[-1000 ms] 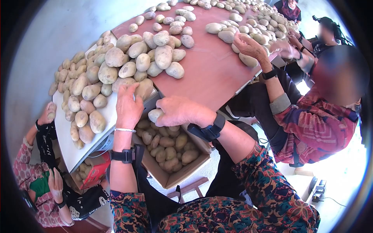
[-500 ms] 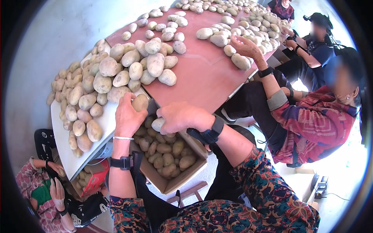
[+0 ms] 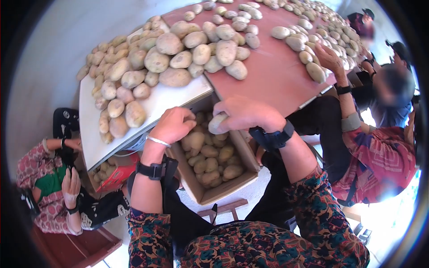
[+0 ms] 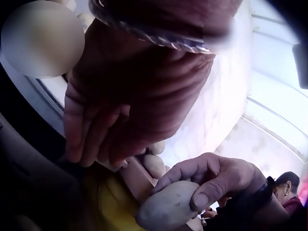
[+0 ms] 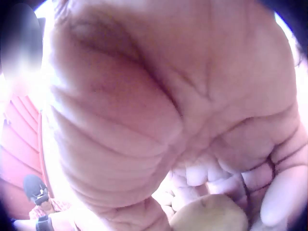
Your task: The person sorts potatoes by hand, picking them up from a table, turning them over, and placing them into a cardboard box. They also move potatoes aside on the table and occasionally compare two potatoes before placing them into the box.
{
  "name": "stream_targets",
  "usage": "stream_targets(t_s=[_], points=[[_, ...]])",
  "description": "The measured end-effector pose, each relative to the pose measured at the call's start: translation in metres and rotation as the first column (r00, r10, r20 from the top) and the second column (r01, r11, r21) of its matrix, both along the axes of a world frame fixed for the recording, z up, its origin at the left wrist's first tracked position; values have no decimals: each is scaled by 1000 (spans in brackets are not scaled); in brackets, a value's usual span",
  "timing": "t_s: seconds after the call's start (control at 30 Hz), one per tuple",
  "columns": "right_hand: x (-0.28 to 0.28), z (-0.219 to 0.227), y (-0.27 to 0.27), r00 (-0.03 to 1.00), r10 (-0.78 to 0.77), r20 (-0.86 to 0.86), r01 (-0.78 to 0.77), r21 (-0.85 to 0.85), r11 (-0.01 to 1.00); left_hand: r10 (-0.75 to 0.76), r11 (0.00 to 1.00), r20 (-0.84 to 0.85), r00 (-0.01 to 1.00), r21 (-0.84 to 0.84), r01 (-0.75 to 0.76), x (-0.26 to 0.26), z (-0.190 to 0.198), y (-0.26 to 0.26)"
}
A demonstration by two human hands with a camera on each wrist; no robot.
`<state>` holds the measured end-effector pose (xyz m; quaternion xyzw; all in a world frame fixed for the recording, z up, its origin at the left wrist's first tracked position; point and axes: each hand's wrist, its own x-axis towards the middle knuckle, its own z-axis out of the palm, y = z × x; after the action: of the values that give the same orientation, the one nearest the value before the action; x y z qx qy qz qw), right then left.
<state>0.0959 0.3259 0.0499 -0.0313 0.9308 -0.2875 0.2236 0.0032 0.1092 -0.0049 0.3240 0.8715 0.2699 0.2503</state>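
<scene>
In the head view my left hand (image 3: pixel 173 126) hangs over the near-left side of a cardboard box (image 3: pixel 216 196) of potatoes (image 3: pixel 208 165). The left wrist view shows its fingers pointing loosely downward, with nothing between them. Over the box's far-right part, my right hand (image 3: pixel 248 112) grips a pale oval potato (image 3: pixel 218 123). That same potato (image 4: pixel 168 204) is seen from the side in the left wrist view, pinched between thumb and fingers. The right wrist view is mostly filled by the palm.
A large potato pile (image 3: pixel 167 53) covers much of the white board (image 3: pixel 176 100) beside the red tabletop (image 3: pixel 263 85). Other people sit left and right; one person's hand (image 3: pixel 330 58) is at potatoes on the right. A red carton (image 3: pixel 123 172) of potatoes stands lower left.
My left hand took a potato from the pile's edge, moved down over the box, and no longer holds it. My right hand keeps its potato. The head view has shifted, moving the scene rightward.
</scene>
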Motion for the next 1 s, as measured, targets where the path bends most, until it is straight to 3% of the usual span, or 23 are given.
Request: stream_targets(t_s=[0.07,0.13,0.17,0.27,0.33,0.37,0.43,0.5,0.53,0.57,0.6,0.63,0.7,0.73,0.8,0.87,0.93,0.97,1.0], points=[[-5,-26,1,977,157,-144,-158,0,987,79,989,-169,982,136,-56,-5,-1,-8],[-5,-18,-10,986,153,-63,-156,-35,987,196,972,-176,965,168,-167,-14,-2,-21],[-5,-20,-13,984,153,-89,-153,2,988,329,917,-200,923,303,-261,-22,-10,-29],[-10,-11,-23,981,159,-107,-151,81,985,672,665,-168,721,564,-490,-27,10,-55],[-16,-9,-30,982,163,-99,-150,129,980,783,507,-177,596,736,-449,-52,-4,-91],[-21,-10,-34,988,135,-73,-120,182,976,789,503,-176,589,736,-454,-59,-6,-110],[-28,-17,-41,992,115,-45,-101,237,966,878,259,62,475,772,-580,-67,-9,-141],[-35,-25,-49,968,97,-232,-69,127,990,875,263,76,479,756,-600,-68,-12,-159],[-38,-26,-55,967,104,-233,-76,128,989,867,274,87,491,740,-614,-67,-13,-165],[-43,-29,-65,955,23,-294,-38,-46,998,858,385,-36,513,706,-594,-68,-16,-168],[-47,-29,-76,938,-68,-339,-9,-221,975,860,381,-35,508,707,-596,-65,-14,-164],[-51,-28,-90,960,-136,-244,45,-344,938,834,468,-118,540,671,-576,-61,-12,-156],[-59,-43,-114,937,-157,-311,13,-418,908,770,611,-237,593,544,-576,-60,-11,-145],[-63,-50,-125,908,-187,-374,-22,-489,872,769,611,-237,593,546,-574,-57,-8,-140],[-68,-59,-142,885,-148,-442,-53,-411,910,645,752,-531,550,312,-581,-52,-3,-131],[-71,-64,-155,859,-106,-500,-77,-331,941,654,742,-492,574,272,-612,-50,-2,-129],[-74,-66,-167,848,-62,-526,-45,-188,981,613,762,-559,558,234,-604,-49,-1,-129],[-77,-77,-175,766,-10,-643,-77,-107,991,615,761,-561,554,237,-604,-49,-1,-125],[-79,-77,-180,764,-9,-645,-79,-107,991,630,743,-556,542,229,-629,-48,-1,-120]])
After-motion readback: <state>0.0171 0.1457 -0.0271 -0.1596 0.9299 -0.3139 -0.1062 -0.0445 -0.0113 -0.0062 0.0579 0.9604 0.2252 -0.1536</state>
